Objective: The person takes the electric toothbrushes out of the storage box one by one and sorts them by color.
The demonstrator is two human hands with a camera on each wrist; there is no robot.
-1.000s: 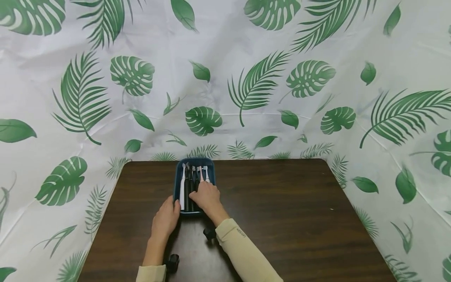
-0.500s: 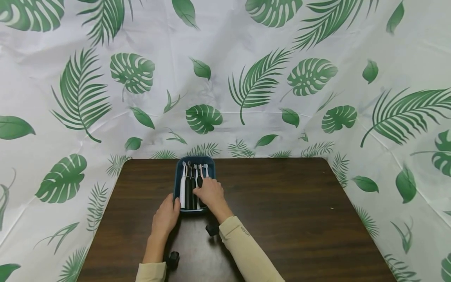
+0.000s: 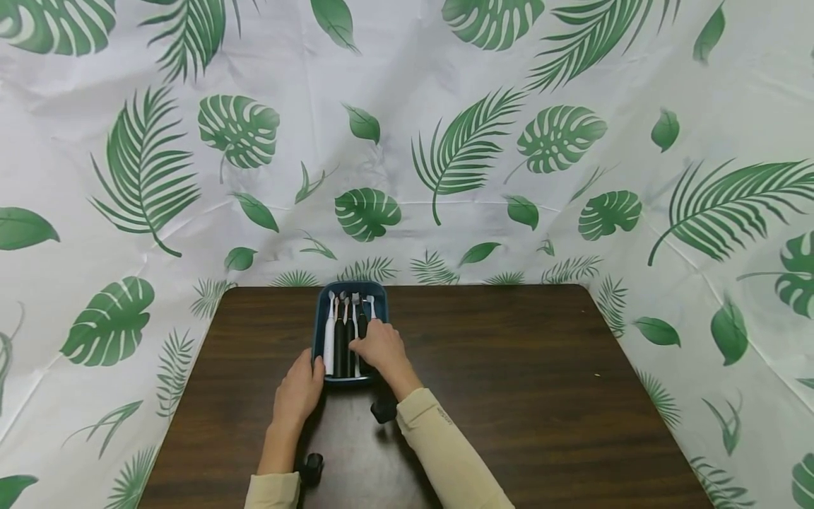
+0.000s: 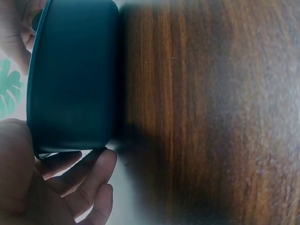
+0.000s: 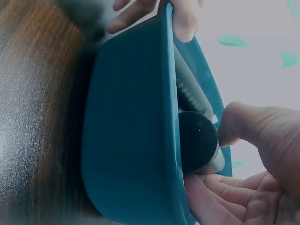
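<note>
A dark blue tray [image 3: 345,382] stands at the table's back edge, holding several electric toothbrushes side by side. My left hand [image 3: 297,392] grips its near left corner; in the left wrist view the thumb lies at the rim and the fingers curve round the outer wall of the tray [image 4: 75,79]. Inside at the right, my right hand [image 3: 381,350] pinches a black toothbrush [image 3: 363,325]. The right wrist view shows that brush's round black end [image 5: 198,142] between thumb and fingers. A white toothbrush [image 3: 329,346] lies at the far left. The right hand partly hides the rightmost brushes.
The brown wooden table [image 3: 509,396] extends to both sides and in front of the tray. Behind it hangs a white cloth with green leaves [image 3: 367,214]. A small pale speck [image 3: 597,375] lies on the table at the right.
My right hand has shifted slightly right within the tray. The toothbrush heads have turned and shifted among themselves. My left hand stays at the tray's corner.
</note>
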